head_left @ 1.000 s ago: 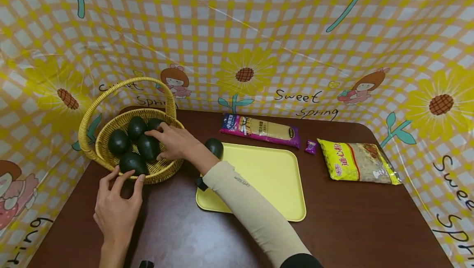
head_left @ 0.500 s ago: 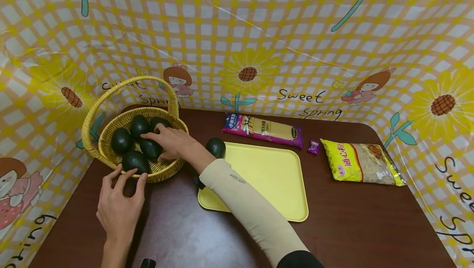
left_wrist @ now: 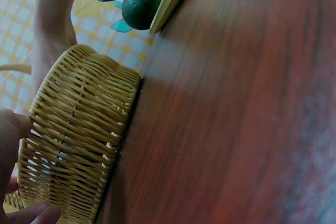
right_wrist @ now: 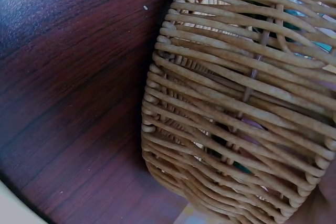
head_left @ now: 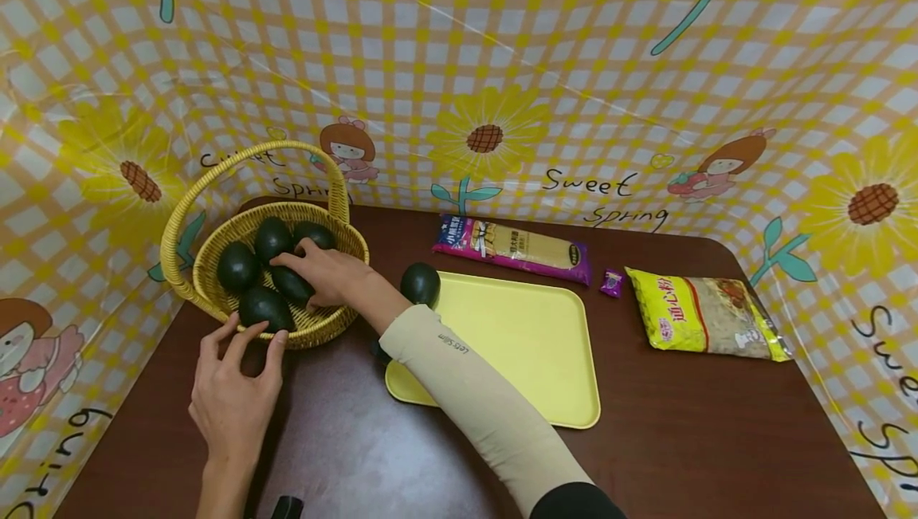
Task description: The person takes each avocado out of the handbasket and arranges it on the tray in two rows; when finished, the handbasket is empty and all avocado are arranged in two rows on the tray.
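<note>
A yellow wicker basket point(head_left: 326, 333) with a tall handle stands at the left and holds several dark green avocados point(head_left: 239, 268). My right hand point(head_left: 333, 273) reaches over its right side, fingers and thumb about one avocado point(head_left: 290, 286) inside; their contact is partly hidden. At the near rim, my left hand point(head_left: 237, 391) holds the basket with bent fingers, close to the front avocado point(head_left: 266, 309). In the left wrist view, fingers point(left_wrist: 39, 213) lie against the woven wall point(left_wrist: 79, 135). The right wrist view is mostly filled by basket weave point(right_wrist: 241, 87).
Right of the basket lies a yellow tray point(head_left: 516, 344), with another avocado point(head_left: 420, 285) at its far left corner. Behind it is a purple noodle packet point(head_left: 512, 249). A small purple sachet point(head_left: 612, 283) and a yellow pasta bag point(head_left: 706, 316) lie further right on the brown table point(head_left: 681, 423).
The avocado under my right hand has shifted and tilted slightly within the basket. My left hand stays at the near rim. The whole head view has drifted a little.
</note>
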The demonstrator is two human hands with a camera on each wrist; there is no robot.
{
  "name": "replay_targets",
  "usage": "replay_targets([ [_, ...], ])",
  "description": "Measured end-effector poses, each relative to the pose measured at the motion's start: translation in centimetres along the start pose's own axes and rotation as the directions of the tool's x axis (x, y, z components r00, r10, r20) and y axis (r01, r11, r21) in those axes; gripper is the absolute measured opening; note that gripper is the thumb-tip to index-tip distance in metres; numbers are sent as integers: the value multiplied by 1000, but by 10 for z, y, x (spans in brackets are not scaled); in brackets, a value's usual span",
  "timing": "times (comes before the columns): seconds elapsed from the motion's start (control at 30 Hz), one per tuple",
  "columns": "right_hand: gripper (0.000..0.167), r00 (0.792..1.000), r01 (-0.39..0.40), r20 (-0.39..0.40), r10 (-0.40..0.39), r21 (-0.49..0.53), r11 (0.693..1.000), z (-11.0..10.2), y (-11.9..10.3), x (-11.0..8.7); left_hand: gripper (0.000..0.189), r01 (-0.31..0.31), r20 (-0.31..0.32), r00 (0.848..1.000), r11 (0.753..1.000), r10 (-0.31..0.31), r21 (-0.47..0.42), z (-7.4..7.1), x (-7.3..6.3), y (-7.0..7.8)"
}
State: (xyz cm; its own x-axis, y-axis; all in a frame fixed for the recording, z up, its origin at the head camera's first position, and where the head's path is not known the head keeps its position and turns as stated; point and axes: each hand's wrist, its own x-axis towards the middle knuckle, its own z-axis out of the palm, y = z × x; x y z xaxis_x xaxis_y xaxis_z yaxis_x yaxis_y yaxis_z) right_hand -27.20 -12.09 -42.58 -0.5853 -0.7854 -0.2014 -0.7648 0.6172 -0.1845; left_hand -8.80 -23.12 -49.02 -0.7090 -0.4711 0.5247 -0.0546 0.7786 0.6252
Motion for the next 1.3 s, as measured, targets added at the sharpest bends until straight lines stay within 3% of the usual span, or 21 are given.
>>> replay_targets([
  [0.37, 89, 999, -5, -37, 2, -66, 998, -4, 1, -4, 34, 4, 2, 1000, 1000, -4, -7, -1, 1, 1],
  [0.77, 94, 994, -16, -109, 13, -31, 999, -16, 6, -18, 34, 5, 3, 1000, 1000, -5, -5, -1, -1, 1],
  [1.3, 95, 971, -19, -237, 29, 42, 999, -24, 9, -47, 34, 1, 0, 1000, 1000, -1, 7, -1, -2, 2],
])
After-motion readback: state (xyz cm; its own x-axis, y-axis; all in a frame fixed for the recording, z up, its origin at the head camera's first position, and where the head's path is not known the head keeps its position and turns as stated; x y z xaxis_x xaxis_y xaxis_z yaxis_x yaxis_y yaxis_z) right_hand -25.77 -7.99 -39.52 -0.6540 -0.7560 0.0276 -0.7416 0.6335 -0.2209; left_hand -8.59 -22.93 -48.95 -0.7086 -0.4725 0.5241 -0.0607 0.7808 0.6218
